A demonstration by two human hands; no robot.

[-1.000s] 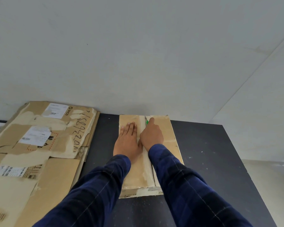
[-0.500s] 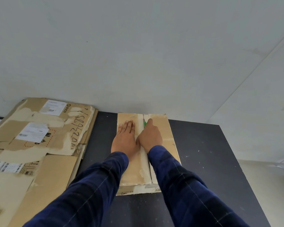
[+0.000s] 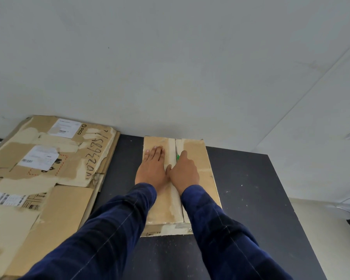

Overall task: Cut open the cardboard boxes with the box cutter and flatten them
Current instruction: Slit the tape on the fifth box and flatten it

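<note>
Your right hand [image 3: 185, 173] has drawn back toward you along the centre seam [image 3: 182, 209] since a second ago, bringing the box cutter [image 3: 177, 157] a little nearer with it, while your left hand [image 3: 153, 168] keeps the same spot. A pale wall [image 3: 170, 67] fills the upper part of the view, and below it the dark table [image 3: 251, 188] runs from the wall toward you. On its left side lies a wide stack of flattened cardboard [image 3: 55, 188], topped by a sheet with white shipping labels [image 3: 64, 126] and a handwritten number along its right edge. Just right of that stack, apart from it, the cardboard box [image 3: 198, 158] lies low on the table with its long side pointing away from you and its far end near the wall. Both your arms in dark blue sleeves [image 3: 113, 229] reach over it. Your left hand lies flat on the left flap, fingers straight and together, pressing down. Your right hand sits just beside it, thumbs almost touching, fingers curled round the box cutter with the index finger stretched forward. Only a small green piece of the cutter shows past your knuckles, right on the seam; you cannot see the blade.
</note>
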